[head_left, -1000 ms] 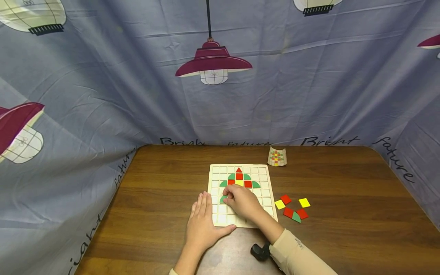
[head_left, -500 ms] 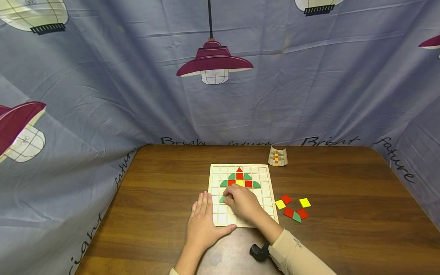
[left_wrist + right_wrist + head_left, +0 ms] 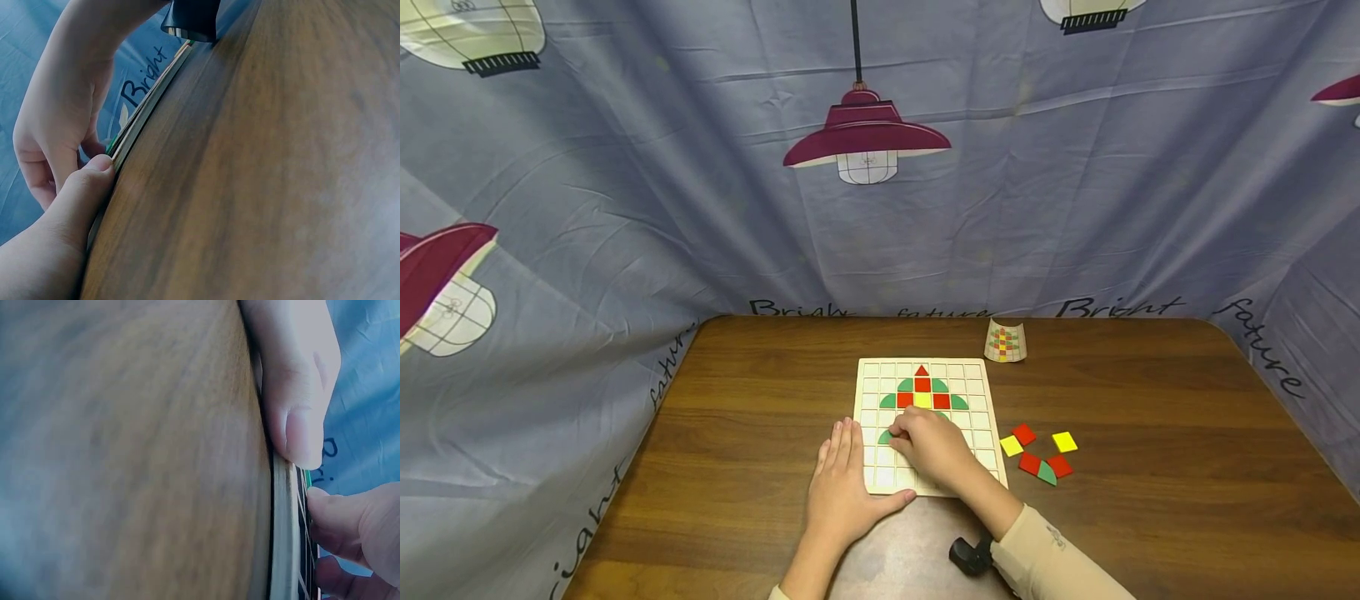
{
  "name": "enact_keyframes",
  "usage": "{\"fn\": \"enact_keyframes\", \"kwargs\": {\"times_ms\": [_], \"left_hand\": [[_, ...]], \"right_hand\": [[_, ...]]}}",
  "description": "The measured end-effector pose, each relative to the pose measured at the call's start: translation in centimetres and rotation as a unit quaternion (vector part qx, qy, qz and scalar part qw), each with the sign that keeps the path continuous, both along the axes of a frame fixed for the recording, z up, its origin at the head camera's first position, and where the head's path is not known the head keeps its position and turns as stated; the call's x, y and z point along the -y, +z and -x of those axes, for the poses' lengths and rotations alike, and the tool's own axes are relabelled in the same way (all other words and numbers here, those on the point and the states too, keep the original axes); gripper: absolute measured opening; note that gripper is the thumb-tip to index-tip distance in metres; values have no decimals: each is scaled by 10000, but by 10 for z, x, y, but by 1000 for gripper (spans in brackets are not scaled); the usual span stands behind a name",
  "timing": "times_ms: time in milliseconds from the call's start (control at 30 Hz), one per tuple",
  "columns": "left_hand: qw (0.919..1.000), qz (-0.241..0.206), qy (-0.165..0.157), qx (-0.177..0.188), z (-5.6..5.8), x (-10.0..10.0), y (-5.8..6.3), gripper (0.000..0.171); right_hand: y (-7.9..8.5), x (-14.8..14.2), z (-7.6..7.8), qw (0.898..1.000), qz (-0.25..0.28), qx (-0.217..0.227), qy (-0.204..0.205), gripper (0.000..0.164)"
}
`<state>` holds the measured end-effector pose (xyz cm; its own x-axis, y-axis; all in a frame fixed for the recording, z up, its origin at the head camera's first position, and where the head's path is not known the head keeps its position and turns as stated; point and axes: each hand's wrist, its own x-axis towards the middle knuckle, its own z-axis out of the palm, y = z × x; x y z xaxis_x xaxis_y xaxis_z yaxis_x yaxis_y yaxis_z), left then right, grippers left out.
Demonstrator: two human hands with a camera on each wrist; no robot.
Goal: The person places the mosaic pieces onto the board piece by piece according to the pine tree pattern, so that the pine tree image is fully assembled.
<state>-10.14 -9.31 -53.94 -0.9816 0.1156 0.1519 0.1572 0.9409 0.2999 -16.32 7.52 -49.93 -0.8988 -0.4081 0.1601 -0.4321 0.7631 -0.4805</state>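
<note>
A pale square grid board [image 3: 880,477] lies on the table, bearing a pattern of red, yellow and green tiles. My left hand [image 3: 838,492] rests along its left edge with straight fingers, the thumb lying at the near edge. My right hand [image 3: 934,446] is over the board with curled fingers; thumb and index finger pinch a green quarter-circle tile [image 3: 884,437] at the left of the grid. Part of the pattern is hidden under this hand. In the right wrist view, the right thumb [image 3: 337,509] is at the board's surface, facing the left thumb [image 3: 304,434].
Right of the board lie several loose tiles, among them a yellow square [image 3: 1064,442], a red square [image 3: 1024,434] and a green quarter circle [image 3: 1047,473]. A curled pattern card [image 3: 1005,342] stands behind. A black device [image 3: 970,557] sits at the right wrist.
My right hand has drawn slightly back and right, showing more of the yellow and red tiles and part of a green one beyond it. My left hand has stayed put.
</note>
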Motion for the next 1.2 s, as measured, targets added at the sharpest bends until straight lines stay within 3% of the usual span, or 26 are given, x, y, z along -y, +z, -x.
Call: {"fn": "enact_keyframes", "kwargs": {"times_ms": [167, 333, 767, 1033, 1200], "left_hand": [[10000, 15, 20, 7, 0, 0, 0, 131], [10000, -26, 27, 52, 0, 0, -1, 131], [10000, -27, 27, 37, 0, 0, -2, 131], [10000, -50, 28, 25, 0, 0, -2, 131], [10000, -56, 23, 54, 0, -1, -1, 131]], "right_hand": [[4, -11, -3, 10000, -12, 45, -10, 5], [9, -34, -4, 9990, 71, 320, -312, 17], [10, -135, -1, 9948, -22, 637, -794, 32], [7, -171, -1, 9952, -120, 760, -605, 41], [3, -177, -1, 9949, -52, 803, -615, 31]]}}
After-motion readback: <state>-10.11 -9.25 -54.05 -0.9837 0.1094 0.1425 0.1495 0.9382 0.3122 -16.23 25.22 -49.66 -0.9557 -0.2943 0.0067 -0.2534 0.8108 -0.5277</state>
